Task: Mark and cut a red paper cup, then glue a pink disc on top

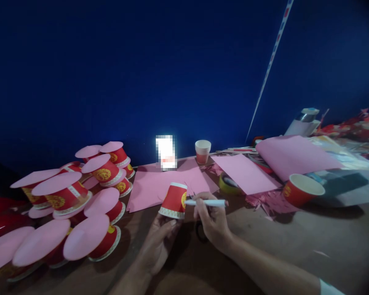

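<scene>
My left hand (162,241) holds a red paper cup (173,200) upside down by its rim, with a gold emblem on its right side. In my right hand (213,223) is a white marker pen (213,203), held level with its tip pointing left at the cup's emblem. Whether the tip touches the cup I cannot tell. Behind the held cup lie pink paper sheets (147,180). A dark ring, perhaps a scissors handle (200,231), shows partly under my right hand.
Several red cups topped with pink paper discs (57,183) are stacked at left. A white-and-red cup (202,152) and a bright, pixelated screen stand at the back. To the right are a tape roll (229,184), pink sheets (246,174) and an upright red cup (303,190).
</scene>
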`<state>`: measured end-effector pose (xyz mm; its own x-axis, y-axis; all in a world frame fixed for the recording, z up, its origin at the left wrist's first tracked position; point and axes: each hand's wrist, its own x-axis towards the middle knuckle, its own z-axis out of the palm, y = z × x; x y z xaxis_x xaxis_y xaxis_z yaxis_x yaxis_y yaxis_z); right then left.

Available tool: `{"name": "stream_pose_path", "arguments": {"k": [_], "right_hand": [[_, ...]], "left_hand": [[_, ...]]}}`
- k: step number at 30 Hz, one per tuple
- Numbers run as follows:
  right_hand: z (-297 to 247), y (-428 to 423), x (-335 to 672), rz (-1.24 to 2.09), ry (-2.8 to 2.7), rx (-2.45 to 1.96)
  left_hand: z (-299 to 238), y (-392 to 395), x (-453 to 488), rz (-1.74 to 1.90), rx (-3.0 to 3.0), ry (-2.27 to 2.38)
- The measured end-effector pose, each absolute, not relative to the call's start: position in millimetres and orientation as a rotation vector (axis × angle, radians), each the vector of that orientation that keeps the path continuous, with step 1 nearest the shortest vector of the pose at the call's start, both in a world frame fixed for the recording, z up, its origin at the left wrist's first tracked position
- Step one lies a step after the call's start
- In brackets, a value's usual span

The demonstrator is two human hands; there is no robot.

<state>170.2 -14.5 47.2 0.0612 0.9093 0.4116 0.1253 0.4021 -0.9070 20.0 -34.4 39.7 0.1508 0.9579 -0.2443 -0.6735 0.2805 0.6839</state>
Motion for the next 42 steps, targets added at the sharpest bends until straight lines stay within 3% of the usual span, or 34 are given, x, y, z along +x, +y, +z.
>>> {"name": "stream_pose_path", "arguments": {"k": [6, 20, 42], "right_hand": [[48.5, -6.3, 171.3, 0.607, -1.380, -0.994], [49.6, -6.0, 170.0, 0.785, -1.513, -1.020], [40.2, 0.0, 173.6, 0.611, -1.562, -1.129]], "left_hand": [[36.4, -32.2, 13.3, 1.255, 0.339, 0.624], [40.5, -34.8, 9.0, 1.196, 0.273, 0.524], [38.4, -34.5, 21.5, 1.135, 0.544, 0.531]]}}
